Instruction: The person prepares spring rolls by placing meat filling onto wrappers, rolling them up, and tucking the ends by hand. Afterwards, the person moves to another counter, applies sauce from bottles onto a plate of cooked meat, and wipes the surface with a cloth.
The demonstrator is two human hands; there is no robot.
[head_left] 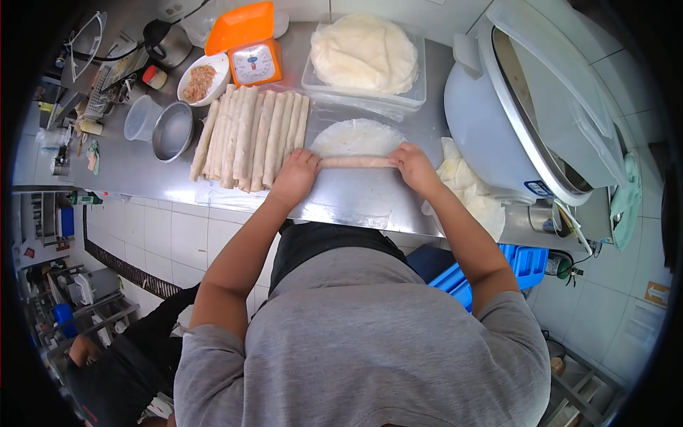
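On my feed, L hand & R hand fingers grip opp. ends of a roll, wrapper spread on far side. Stacked rolls nr L hand.

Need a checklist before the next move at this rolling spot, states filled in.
1. Left hand on the left end of the roll: ok.
2. Right hand on its right end: ok.
3. Wrapper fully rolled up: not ok, part lies flat beyond the roll.
4. Left hand clear of the finished rolls: cannot tell, very close.
5. Wrapper stack available: ok.
6. Minced filling available: ok.
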